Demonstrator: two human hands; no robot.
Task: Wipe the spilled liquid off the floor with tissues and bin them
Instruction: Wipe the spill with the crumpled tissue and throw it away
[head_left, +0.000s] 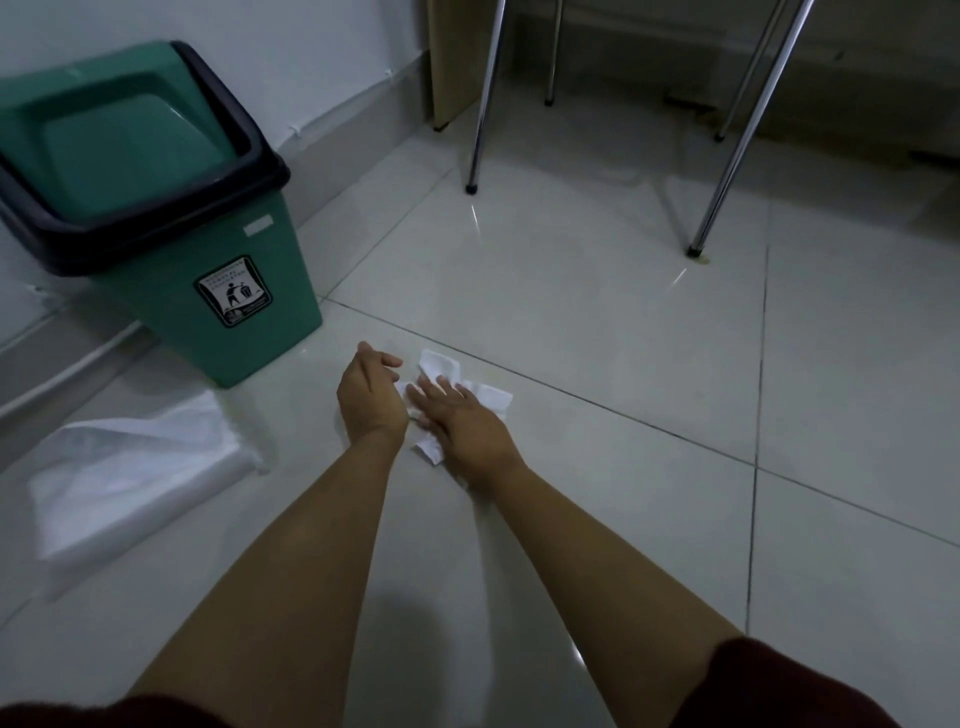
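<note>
Two bare forearms reach out from dark red sleeves at the near edge of the floor. At far left a white plastic bag lies flat near the wall. Beyond it the green bin stands close to the wall, its swing lid shut.

Right of the bin, the left hand hovers just beside the tissues, its fingers loosely curled and holding nothing. The right hand lies flat on the tissues, fingers spread, pressing them to the tile near a grout line. No liquid can be made out on the glossy tile.

The tissues look thin, soft and light; if soaked they would likely tear, so bunching them from the edges into one wad seems safest. Chair legs stand at the far right.
</note>
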